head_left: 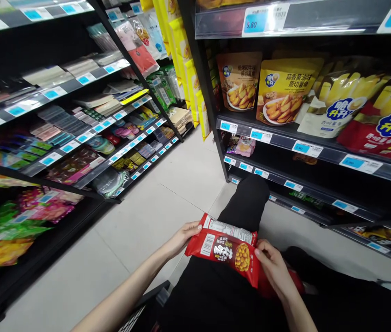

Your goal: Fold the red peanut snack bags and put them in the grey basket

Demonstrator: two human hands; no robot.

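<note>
1. Holding a red snack packet (224,246) between them, both hands sit low in the view, above the person's lap in dark trousers (247,203).
2. The left hand (181,237) grips the packet's left end, thumb on top near the white label and barcode.
3. The right hand (274,269) closes on the packet's right lower corner, fingers curled around the edge; another red packet shows partly beneath this hand.
4. The packet lies roughly level, printed face up, with a picture of yellow round snacks on it.
5. To the right stands a black shelf (306,143) with blue price tags, carrying yellow snack bags (285,90) on an upper level.
6. Pale floor tiles (167,193) run between this shelf and another stocked shelf rack (78,143) on the left.
</note>
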